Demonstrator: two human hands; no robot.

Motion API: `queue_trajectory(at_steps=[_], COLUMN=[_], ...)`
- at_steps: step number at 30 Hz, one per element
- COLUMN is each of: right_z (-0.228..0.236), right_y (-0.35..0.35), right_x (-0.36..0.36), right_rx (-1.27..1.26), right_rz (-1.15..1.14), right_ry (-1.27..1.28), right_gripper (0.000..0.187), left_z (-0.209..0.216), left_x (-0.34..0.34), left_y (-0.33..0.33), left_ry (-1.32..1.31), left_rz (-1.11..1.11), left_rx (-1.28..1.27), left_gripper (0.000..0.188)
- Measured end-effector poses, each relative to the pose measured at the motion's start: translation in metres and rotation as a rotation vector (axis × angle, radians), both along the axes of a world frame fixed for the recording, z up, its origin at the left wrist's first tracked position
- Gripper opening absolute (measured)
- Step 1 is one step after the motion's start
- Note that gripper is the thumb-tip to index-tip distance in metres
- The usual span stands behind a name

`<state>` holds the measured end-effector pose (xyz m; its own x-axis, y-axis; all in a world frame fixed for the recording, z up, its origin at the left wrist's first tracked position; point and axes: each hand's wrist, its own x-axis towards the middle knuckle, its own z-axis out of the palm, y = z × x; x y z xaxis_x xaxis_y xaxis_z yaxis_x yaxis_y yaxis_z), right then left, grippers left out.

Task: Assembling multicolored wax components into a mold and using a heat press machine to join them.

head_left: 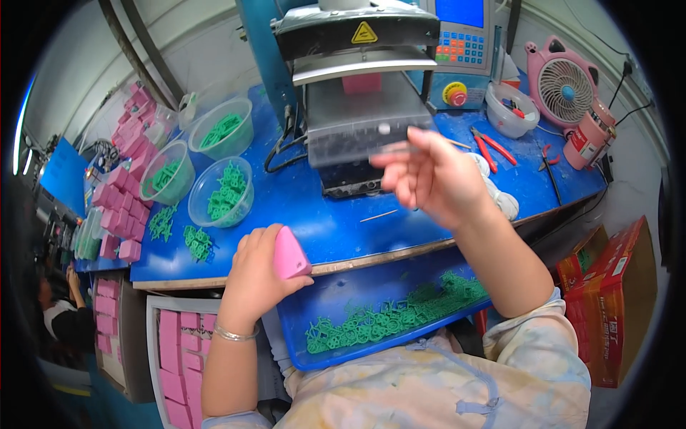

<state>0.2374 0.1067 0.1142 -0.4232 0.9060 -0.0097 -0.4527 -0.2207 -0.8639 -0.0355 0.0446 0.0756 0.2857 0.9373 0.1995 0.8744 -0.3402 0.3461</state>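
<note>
My left hand (256, 268) is closed round a pink block (291, 255) with slanted sides, just above the front edge of the blue table. Up and to the right, my right hand (436, 171) is raised in front of the clear cover (357, 136) of a press machine (361, 32). Its fingers are loosely bent and apart, slightly blurred, with nothing visible in them. Whether it touches the cover I cannot tell. Another pink block (362, 84) shows inside the machine, partly hidden under the pressing head. Below my hands, a blue tray (296, 350) holds many small green plastic pieces (386, 318).
Clear bowls (250, 204) of green pieces stand at left, with loose piles beside them. Pink blocks (121, 200) are stacked farther left; more fill a box (171, 357) below. Red-handled pliers (493, 150), a pink fan (564, 86) and a red carton (607, 307) are at right.
</note>
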Motion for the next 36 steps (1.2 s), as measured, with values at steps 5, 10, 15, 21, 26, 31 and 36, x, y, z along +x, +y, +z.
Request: queue_trajectory(at_steps=[5,10,15,21,26,31,36], right_z=[-0.020,-0.044,-0.043,-0.051,-0.065,-0.082,-0.111], right_y=[-0.072,-0.084,-0.095,-0.098,-0.108,-0.107,-0.113], right_x=[0.005,0.023,-0.006,0.008,0.035,0.004,-0.010], right_rx=[-0.128,-0.257,-0.334,-0.345,-0.280,-0.249,-0.024], right_rz=[0.287,0.555,0.641,0.451,0.308,0.566,0.603], right_ry=[0.298,0.266,0.023,-0.072,0.113,0.079,-0.069], right_gripper=[0.054,0.062,0.063,0.065,0.068,0.067,0.044], left_z=[-0.028,0.010,0.023,-0.007,-0.011,0.001,-0.002], left_x=[-0.024,0.005,0.035,-0.004,-0.002,0.039,0.049], left_y=[-0.020,-0.032,-0.026,-0.003,0.000,-0.023,-0.036], left_ry=[-1.033,-0.909,-0.521,-0.540,-0.263,-0.629,-0.075], left_rz=[0.178,-0.043,-0.271,0.033,0.048,-0.229,-0.278], left_rx=[-0.128,0.268,-0.023,-0.047,0.322,0.505,0.674], left_gripper=[0.080,0.092,0.087,0.080,0.087,0.069,0.032])
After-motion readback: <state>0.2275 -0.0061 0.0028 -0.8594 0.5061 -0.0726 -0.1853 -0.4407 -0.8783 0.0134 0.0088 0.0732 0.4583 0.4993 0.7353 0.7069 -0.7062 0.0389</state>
